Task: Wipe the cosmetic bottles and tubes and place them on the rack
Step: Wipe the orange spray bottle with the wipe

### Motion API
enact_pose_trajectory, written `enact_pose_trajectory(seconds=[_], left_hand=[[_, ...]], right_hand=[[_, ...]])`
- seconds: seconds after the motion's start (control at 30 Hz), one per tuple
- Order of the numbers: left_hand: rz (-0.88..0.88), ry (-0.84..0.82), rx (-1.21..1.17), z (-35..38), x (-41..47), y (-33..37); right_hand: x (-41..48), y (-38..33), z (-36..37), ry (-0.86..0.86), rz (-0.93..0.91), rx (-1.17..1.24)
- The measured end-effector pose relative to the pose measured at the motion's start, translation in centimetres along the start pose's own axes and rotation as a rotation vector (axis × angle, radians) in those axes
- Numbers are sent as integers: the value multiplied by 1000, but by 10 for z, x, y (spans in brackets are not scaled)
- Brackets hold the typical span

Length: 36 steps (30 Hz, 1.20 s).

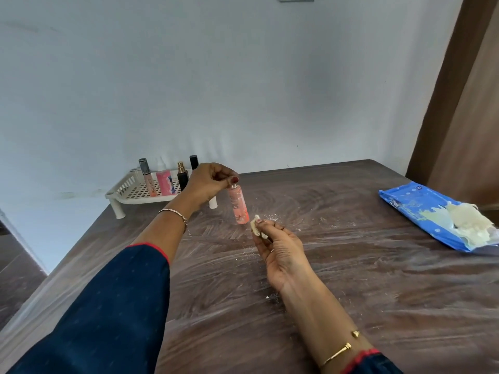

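A pale blue wall backs the dark wooden table, whose top is streaked and dotted with white powder. Your left hand pinches the pink bottle by its neck, fingers closed around the top, so the bottle hangs nearly upright with its base tipped slightly to the right. Whether the base touches the table cannot be told. Your right hand lies just beside and below that base, fingers closed on a small folded wipe held at the fingertips. The wipe sits at the bottle's lower right, close but apart from it. The bottle's long axis runs top to bottom, so a wiping stroke would likely travel up along its side from the base.

The white rack stands at the far left against the wall, behind your left hand, already holding several bottles and tubes. Your left hand is nearer to it. A blue wipes pack lies well apart at the right edge.
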<state>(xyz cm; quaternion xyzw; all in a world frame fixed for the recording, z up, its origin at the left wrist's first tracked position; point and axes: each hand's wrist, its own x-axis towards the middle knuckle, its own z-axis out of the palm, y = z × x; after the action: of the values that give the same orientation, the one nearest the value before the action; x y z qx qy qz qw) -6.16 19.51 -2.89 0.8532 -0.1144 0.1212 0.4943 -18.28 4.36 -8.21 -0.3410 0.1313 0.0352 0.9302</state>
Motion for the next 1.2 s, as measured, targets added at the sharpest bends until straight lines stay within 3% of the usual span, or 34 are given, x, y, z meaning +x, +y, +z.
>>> enact_pose_trajectory(seconds=[0.17,0.4,0.77,0.9,1.0,1.1,1.2], left_hand=[[-94,88,-272,-14,-35,22],[-250,-73,-520,-11,-106,18],[-199,-200,-705,29,-138,21],[-184,-228,-734,34,-140,17],[-191,-213,-774,36,-141,13],[-197,-192,-789,38,-141,9],[-190,-175,-778,39,-140,6]], right_hand=[[-7,-5,2,10,-44,33],[-38,-18,-9,-68,-100,82],[-82,-34,-49,-106,-293,-304],[-81,-29,-51,-117,-504,-577],[-75,-23,-49,-109,-797,-988],[-70,-15,-50,-252,-1117,-1403],[-68,-8,-49,-340,-1230,-1603]])
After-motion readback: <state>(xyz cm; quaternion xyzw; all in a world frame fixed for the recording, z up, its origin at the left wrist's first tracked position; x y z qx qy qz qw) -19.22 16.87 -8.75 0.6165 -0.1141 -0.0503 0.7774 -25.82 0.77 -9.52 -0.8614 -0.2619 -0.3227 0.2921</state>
